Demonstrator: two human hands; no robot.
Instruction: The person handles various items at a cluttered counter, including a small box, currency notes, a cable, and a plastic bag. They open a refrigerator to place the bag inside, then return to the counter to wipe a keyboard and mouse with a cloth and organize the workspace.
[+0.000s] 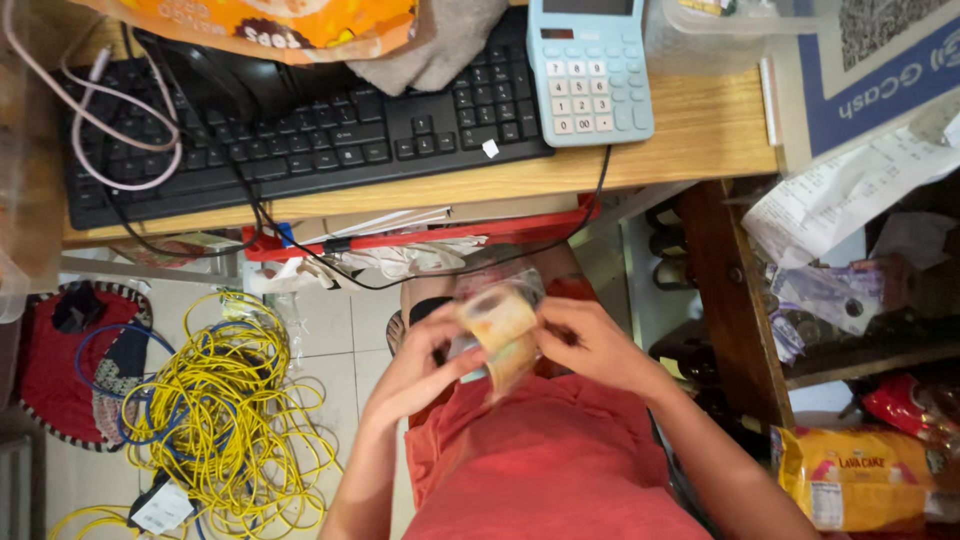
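Note:
My left hand [420, 362] and my right hand [592, 345] meet over my lap, both gripping a small blurred bundle of paper notes [500, 335] in a clear plastic wrap. The left thumb lies on the near edge of the bundle; the right fingers pinch its right side. I wear a red shirt. The bundle is blurred, so its exact make-up is unclear.
A wooden desk [700, 130] above carries a black keyboard [300, 130], a light blue calculator [590, 70], an orange snack bag [280, 25] and a clear container [710, 35]. Tangled yellow cable [230, 420] lies on the floor left. Shelves with packets [860, 480] stand right.

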